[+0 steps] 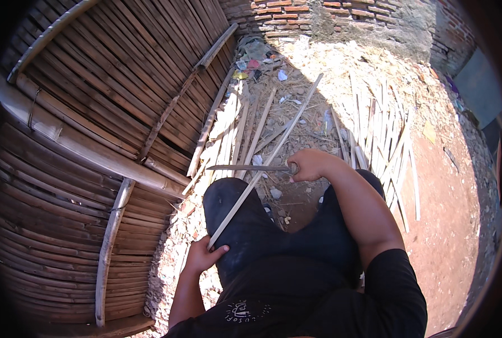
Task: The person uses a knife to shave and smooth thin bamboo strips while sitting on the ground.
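Long bamboo strip (265, 160): pale, thin, flat, straight, running diagonally from the lower left up to the upper right, far end out over the rubble near the brick wall (318, 14). Near end pinched in the left hand (203, 256), fingers clenched around it beside the left knee. Strip passes over the dark trousers (245, 225).

Right hand (307, 164) clenched on the handle of a knife (248, 167); blade long, grey, lying level, pointing left, crossing the strip about mid-length. Whether the blade touches the strip or sits just over it: cannot tell.

Litter at the foot of the wall: small wrappers (253, 62), crumpled, yellow, red, white and bluish, too small to read shapes closely. White scraps scattered further down among stones.

Ground: dry dirt, rubble and shavings in the middle, reddish bare earth (448, 225) to the right. Bundle of similar pale strips (383, 135) fanned out on the ground right of the right hand; more loose strips (231, 132) left of centre. Slatted bamboo panel (93, 129) fills the left side, brown, with thicker cross poles tied on. Outdoors, hard sunlight, sharp shadows.
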`<state>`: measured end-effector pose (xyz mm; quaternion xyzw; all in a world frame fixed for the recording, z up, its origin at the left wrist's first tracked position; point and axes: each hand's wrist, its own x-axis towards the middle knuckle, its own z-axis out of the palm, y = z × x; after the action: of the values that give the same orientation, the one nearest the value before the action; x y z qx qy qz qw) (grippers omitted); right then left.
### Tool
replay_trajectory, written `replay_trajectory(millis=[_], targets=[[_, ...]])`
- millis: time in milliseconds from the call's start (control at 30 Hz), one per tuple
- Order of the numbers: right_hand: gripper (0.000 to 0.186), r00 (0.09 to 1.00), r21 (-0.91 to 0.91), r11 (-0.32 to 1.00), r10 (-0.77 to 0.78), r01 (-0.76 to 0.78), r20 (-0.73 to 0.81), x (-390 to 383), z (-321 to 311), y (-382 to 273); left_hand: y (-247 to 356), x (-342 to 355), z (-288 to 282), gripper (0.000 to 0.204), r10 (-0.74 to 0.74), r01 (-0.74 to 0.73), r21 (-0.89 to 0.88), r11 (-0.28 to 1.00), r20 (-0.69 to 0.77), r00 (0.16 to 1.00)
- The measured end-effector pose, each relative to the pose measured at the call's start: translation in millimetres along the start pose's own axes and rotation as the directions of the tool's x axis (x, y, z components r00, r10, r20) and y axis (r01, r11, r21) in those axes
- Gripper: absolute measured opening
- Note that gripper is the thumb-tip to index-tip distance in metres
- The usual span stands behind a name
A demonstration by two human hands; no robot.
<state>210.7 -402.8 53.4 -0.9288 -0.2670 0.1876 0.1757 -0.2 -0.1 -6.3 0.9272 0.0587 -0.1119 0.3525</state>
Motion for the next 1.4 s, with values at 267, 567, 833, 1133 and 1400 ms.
replay_trajectory(millis=[267, 567, 833, 1133, 1400], targets=[[0.056, 0.996, -0.008, 0.996, -0.090, 0.090, -0.002, -4.6, -6.3, -3.3, -15.3, 0.1, 2.8, 0.054, 0.029, -0.029, -0.039, 0.999, 0.001, 1.000], [0.065, 0.811, 0.331, 0.887, 0.438, -0.321, -0.387, -10.7, -21.6, 76.4, 7.8, -0.8, -4.3, 0.042, -0.008, 0.009, -0.020, 1.000, 0.063, 0.998], [0.058, 0.999, 0.007, 0.999, -0.044, 0.044, -0.020, 3.0, 8.6, 4.0, 11.0, -1.8, -5.0, 0.043, -0.010, 0.010, 0.008, 1.000, 0.039, 0.999], [0.047, 0.992, 0.067, 0.995, 0.082, -0.075, -0.096, -8.9, -18.1, 38.7, -8.3, 0.5, 0.4, 0.052, 0.001, 0.000, -0.036, 0.999, 0.042, 0.999], [0.050, 0.865, 0.233, 0.949, 0.293, -0.211, -0.408, -11.3, -19.1, 61.9, -7.0, 4.0, 0.1, 0.054, 0.028, -0.026, -0.040, 0.999, 0.043, 0.999]])
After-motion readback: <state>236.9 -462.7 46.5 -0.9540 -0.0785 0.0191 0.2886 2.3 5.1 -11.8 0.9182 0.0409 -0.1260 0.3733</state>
